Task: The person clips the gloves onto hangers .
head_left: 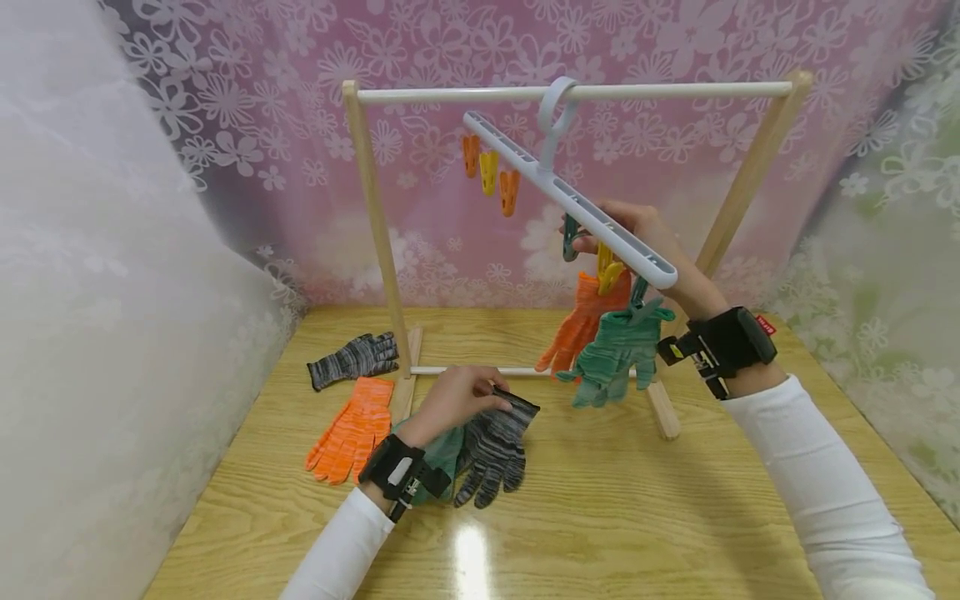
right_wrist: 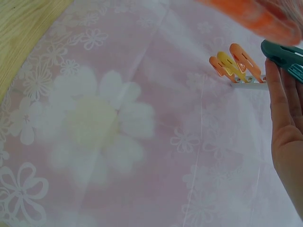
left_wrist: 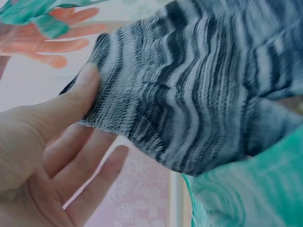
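My left hand (head_left: 461, 396) pinches the cuff of a black-and-grey striped knit glove (head_left: 498, 454) between thumb and fingers; its fingers dangle downward. In the left wrist view the thumb lies flat over the cuff of that glove (left_wrist: 189, 85). Up at the pale hanger (head_left: 517, 156), my right hand (head_left: 641, 229) holds a dark green clothespin (head_left: 571, 240), partly hidden behind the bar. The right wrist view has fingers against this clothespin (right_wrist: 284, 54). Beside it, an orange glove (head_left: 577, 329) hangs from a yellow clothespin (head_left: 606, 271), and a green glove (head_left: 617, 358) from another dark green one.
The hanger hooks over a white rod (head_left: 675, 92) on a wooden-legged stand. Orange and yellow clothespins (head_left: 488, 173) hang at its far end. On the table (head_left: 600, 517) lie a striped glove (head_left: 354, 360), an orange glove (head_left: 351, 429) and a green glove (head_left: 444, 454) below my left hand.
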The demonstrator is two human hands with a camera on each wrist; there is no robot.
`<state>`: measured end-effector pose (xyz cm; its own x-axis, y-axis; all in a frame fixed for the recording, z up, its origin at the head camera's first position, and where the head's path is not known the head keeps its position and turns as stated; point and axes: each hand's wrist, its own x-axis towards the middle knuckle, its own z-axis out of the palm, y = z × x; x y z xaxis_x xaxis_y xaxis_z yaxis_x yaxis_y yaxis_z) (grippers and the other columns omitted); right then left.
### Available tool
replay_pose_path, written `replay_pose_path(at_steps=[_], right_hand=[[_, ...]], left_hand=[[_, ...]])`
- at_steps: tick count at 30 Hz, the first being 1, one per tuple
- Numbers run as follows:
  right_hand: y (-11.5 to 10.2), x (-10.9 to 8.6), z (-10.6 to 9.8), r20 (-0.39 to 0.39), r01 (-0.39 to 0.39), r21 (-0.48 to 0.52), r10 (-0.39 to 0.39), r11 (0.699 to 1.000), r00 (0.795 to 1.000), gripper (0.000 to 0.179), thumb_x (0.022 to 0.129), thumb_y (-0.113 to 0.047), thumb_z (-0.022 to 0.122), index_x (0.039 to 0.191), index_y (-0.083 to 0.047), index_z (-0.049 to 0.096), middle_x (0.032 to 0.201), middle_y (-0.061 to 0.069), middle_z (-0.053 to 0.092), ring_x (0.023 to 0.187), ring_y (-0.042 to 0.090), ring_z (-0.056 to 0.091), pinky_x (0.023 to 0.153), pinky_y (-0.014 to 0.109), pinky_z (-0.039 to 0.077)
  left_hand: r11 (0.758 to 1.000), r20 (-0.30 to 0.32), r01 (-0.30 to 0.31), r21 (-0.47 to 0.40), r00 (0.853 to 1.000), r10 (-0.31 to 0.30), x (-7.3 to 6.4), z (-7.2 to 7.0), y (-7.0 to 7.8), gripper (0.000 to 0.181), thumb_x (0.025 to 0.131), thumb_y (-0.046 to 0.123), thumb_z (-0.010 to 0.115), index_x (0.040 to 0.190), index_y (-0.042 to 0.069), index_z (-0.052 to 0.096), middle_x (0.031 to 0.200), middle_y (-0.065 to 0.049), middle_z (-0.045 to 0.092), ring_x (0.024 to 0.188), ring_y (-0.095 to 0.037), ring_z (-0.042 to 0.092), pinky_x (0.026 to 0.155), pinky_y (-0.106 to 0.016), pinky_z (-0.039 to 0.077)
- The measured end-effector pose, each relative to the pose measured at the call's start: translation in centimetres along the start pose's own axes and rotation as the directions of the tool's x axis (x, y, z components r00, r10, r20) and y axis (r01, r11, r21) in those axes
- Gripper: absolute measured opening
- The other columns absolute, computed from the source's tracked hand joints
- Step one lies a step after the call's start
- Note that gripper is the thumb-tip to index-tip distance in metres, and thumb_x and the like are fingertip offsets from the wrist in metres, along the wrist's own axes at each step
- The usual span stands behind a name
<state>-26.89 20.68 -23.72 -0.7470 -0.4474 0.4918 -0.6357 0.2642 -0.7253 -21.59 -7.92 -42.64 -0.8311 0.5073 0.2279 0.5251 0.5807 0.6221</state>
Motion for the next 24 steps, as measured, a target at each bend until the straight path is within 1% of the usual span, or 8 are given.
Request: replay_pose_path(at_steps=[2,4,7,10,13,15,18,24], right_hand=[[-0.4,-0.1,0.1,-0.001,0.003,0.006,-0.003,1.000,1.000,0.020,0.095,-0.005,0.071,0.113,0.003,0.067,0.077,0.002,0.059,0.055,0.014,0.045,0.048,0.023,0.033],[-0.7,-0.2,0.2,0.002,0.000,0.027,-0.001,1.000,1.000,0.021,0.095,-0.005,0.071,0.114,0.003,0.067,0.080,-0.001,0.062,0.058,0.013,0.046,0.051,0.023,0.034],[-1.1,-0.3,0.2,0.015,-0.009,0.072,0.008,0.997,1.000,0.022,0.096,-0.004,0.069,0.117,0.003,0.067,0.088,-0.002,0.068,0.068,0.013,0.054,0.058,0.023,0.037],[-0.9,-0.3,0.1,0.017,-0.013,0.072,0.011,0.997,1.000,0.023,0.096,-0.005,0.069,0.118,0.003,0.067,0.092,-0.004,0.071,0.071,0.013,0.055,0.060,0.023,0.037],[-1.1,-0.3,0.2,0.012,-0.016,0.049,0.016,0.999,1.000,0.021,0.096,-0.005,0.070,0.116,0.002,0.067,0.089,-0.004,0.070,0.063,0.013,0.050,0.055,0.023,0.036],[-1.3,-0.3,0.2,0.013,-0.014,0.045,0.014,0.999,1.000,0.019,0.096,-0.004,0.070,0.113,0.004,0.066,0.084,-0.003,0.066,0.057,0.013,0.046,0.049,0.023,0.034],[-1.8,-0.4,0.4,0.019,-0.007,0.060,0.006,0.998,1.000,0.017,0.096,-0.003,0.069,0.109,0.006,0.064,0.077,-0.002,0.062,0.052,0.013,0.045,0.046,0.023,0.033],[-2.3,-0.5,0.5,0.007,-0.004,0.031,0.003,0.999,1.000,0.018,0.095,-0.004,0.070,0.110,0.006,0.064,0.078,-0.001,0.062,0.054,0.012,0.045,0.048,0.022,0.034]], left_hand=[[0.998,-0.034,0.016,-0.062,0.999,-0.018,0.0,-0.5,0.4,0.018,0.089,0.026,0.079,0.105,0.018,0.075,0.091,0.002,0.075,0.080,-0.010,0.071,0.072,-0.028,0.058],[0.994,-0.068,0.032,-0.105,0.997,-0.039,0.2,-1.2,0.7,0.018,0.091,0.024,0.077,0.108,0.017,0.074,0.097,0.000,0.076,0.087,-0.014,0.073,0.076,-0.029,0.059],[0.991,-0.110,0.030,-0.129,0.993,-0.045,0.5,-2.3,1.4,0.019,0.095,0.020,0.072,0.113,0.015,0.073,0.108,-0.005,0.075,0.097,-0.021,0.073,0.077,-0.032,0.059],[0.990,-0.142,0.017,-0.139,0.989,-0.037,0.9,-3.2,2.0,0.021,0.097,0.017,0.069,0.118,0.013,0.072,0.110,-0.006,0.075,0.099,-0.023,0.073,0.072,-0.030,0.057],[0.990,-0.158,0.005,-0.142,0.987,-0.028,1.5,-3.7,2.5,0.022,0.098,0.017,0.068,0.119,0.012,0.071,0.110,-0.008,0.076,0.099,-0.024,0.073,0.071,-0.031,0.056],[0.991,-0.168,0.002,-0.137,0.986,-0.025,1.8,-4.0,2.8,0.021,0.098,0.018,0.068,0.118,0.012,0.071,0.109,-0.009,0.075,0.098,-0.024,0.073,0.074,-0.032,0.058],[0.990,-0.183,-0.009,-0.142,0.983,-0.018,2.3,-4.4,3.0,0.021,0.099,0.018,0.068,0.118,0.011,0.071,0.108,-0.010,0.075,0.097,-0.024,0.074,0.079,-0.035,0.060],[0.993,-0.232,-0.009,-0.116,0.973,-0.019,3.0,-5.2,3.3,0.024,0.099,0.018,0.068,0.121,0.008,0.069,0.103,-0.011,0.074,0.094,-0.024,0.073,0.084,-0.037,0.060]])
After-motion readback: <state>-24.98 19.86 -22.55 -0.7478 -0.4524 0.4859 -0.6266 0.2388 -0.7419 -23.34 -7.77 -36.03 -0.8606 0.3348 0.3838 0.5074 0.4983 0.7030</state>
